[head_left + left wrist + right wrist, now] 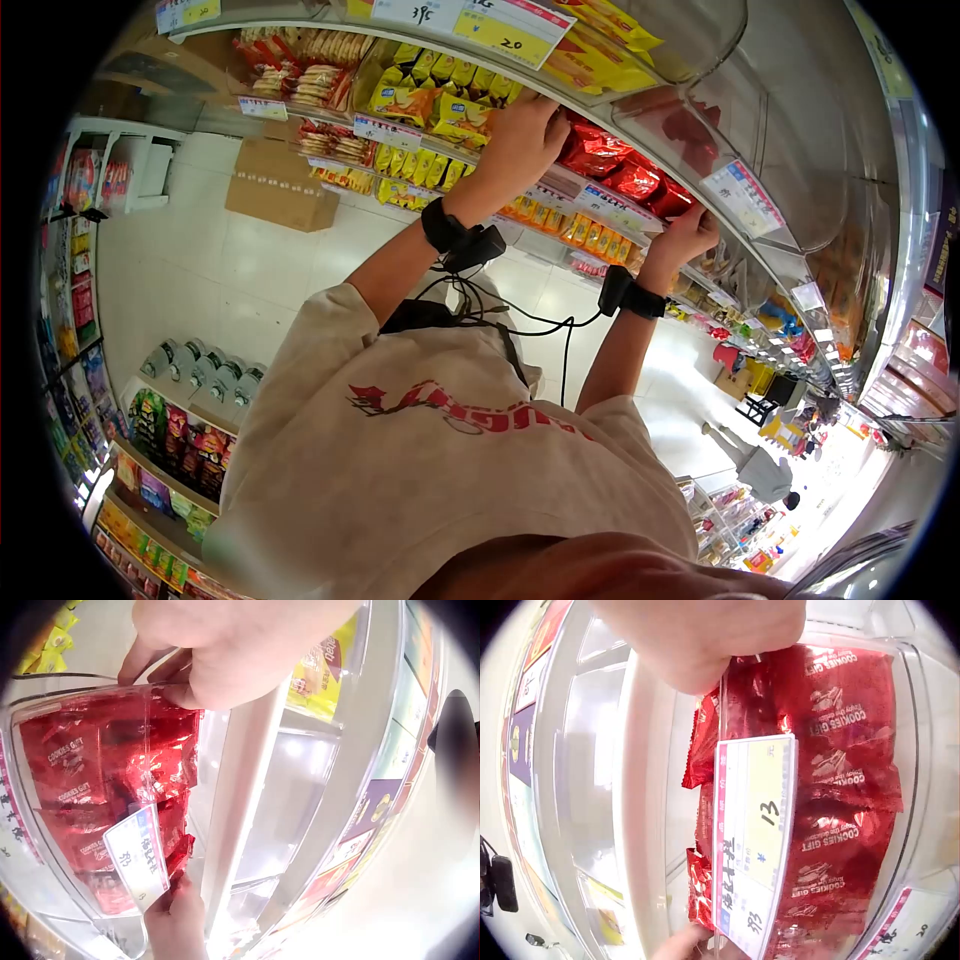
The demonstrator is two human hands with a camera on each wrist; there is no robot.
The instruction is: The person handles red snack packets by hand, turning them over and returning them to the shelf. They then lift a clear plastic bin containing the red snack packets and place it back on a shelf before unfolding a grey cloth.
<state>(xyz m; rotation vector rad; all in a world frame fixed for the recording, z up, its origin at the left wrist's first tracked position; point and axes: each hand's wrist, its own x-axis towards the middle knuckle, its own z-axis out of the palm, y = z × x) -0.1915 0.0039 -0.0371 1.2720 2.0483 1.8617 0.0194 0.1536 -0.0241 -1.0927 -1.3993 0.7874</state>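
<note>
Red, shiny cookie packets (pixel 630 178) marked "COOKIES GIFT" lie in rows in a clear plastic bin (pixel 22 761) on the shelf. A price tag (pixel 754 840) reading 13 sits across the bin's wall, in front of the packets. My left hand (pixel 525 145) grips one end of the bin, its thumb on the inner side by the packets and fingers past the edge. At the opposite end my right hand (pixel 685 240) holds the bin's edge with curled fingers, close against the last packets. Part of its grip is hidden by the hand itself in the right wrist view.
Bins of yellow snack packets (pixel 465 115) adjoin on the left. More stocked shelves (pixel 590 235) run below. A cardboard box (pixel 283 185) stands on the floor. Black cables (pixel 530 325) hang between the wrist cameras. Another person (pixel 765 475) is at the far right.
</note>
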